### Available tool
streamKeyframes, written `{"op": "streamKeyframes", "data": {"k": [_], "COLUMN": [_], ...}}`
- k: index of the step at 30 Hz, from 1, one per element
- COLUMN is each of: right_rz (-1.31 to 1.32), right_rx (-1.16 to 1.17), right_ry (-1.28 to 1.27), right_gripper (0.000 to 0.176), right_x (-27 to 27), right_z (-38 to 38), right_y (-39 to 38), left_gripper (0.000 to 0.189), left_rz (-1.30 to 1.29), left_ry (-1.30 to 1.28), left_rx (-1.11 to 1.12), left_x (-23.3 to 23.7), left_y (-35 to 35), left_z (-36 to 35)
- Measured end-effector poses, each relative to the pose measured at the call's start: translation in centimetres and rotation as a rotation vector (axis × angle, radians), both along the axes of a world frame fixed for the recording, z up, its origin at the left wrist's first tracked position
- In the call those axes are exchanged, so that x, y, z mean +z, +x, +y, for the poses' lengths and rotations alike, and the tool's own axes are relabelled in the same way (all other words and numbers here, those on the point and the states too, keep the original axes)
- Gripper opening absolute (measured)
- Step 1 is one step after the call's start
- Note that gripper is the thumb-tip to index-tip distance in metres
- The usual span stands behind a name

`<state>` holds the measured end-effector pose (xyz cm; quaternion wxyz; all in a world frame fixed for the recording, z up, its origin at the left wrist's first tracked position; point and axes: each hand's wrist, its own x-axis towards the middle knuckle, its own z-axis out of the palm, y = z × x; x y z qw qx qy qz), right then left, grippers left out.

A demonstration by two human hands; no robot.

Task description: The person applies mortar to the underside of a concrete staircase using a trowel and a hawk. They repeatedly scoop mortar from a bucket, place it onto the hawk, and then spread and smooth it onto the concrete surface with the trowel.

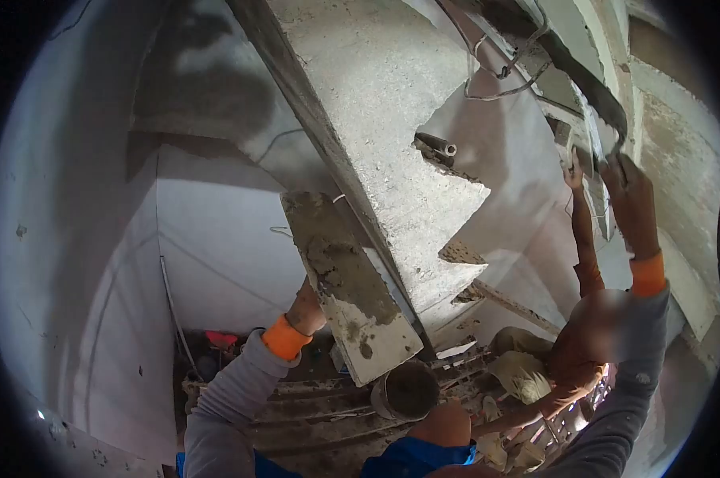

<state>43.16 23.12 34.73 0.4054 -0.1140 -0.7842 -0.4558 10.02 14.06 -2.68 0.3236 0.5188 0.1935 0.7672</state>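
Observation:
My left hand [306,311] is wrapped round the underside of a long flat board [376,338], which is tilted and partly covered with wet grey mortar [336,267]. The board hides most of its fingers. At the upper right, my right hand [629,191] is raised with its fingers closed beside a dark, long tool or strip [587,84]; what exactly it grips is hard to make out. Between the hands slants a rough concrete stair side [384,135] with a stepped, jagged edge.
Below the board stands a bucket [408,390] on a slatted floor [320,410]. Another person [583,334] reaches one arm up, close to my right arm. A pipe end [449,150] pokes out by the stair side, and cables [503,76] hang above.

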Motion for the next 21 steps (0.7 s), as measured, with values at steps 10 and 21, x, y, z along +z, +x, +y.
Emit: {"op": "streamKeyframes", "data": {"k": [10,21], "right_rz": [-0.141,0.033], "right_rx": [-0.096,-0.157], "right_ry": [0.105,0.054], "right_gripper": [0.026,0.032], "right_x": [3.4,5.8], "right_z": [-3.2,-4.2], "right_y": [-7.4,-9.9], "left_gripper": [0.053,0.05], "left_rz": [0.077,0.281], "left_ry": [0.082,0.066], "left_rx": [-0.006,0.29], "left_x": [1.0,2.1], "left_y": [0.6,1.0], "left_z": [0.5,-0.1]}}
